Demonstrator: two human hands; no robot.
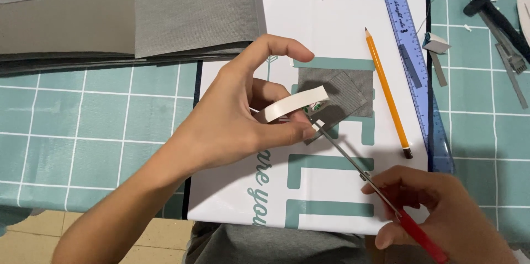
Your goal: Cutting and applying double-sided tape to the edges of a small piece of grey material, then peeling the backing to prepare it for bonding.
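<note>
Left hand (237, 126) pinches a white roll of tape (295, 105) over a small grey fabric square (342, 96); right hand (436, 209), lower right, grips red-handled scissors (381, 189), blades slanting up-left to the tape.

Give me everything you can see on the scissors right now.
The scissors have slim, bare metal blades and red handles. The right hand grips the handles at the lower right; the handle loops are mostly hidden by its fingers. The blades run diagonally up and left over the white printed board, their tips meeting the edge of the small grey fabric piece and the white tape roll held in the left hand. The blades look nearly closed.
</note>
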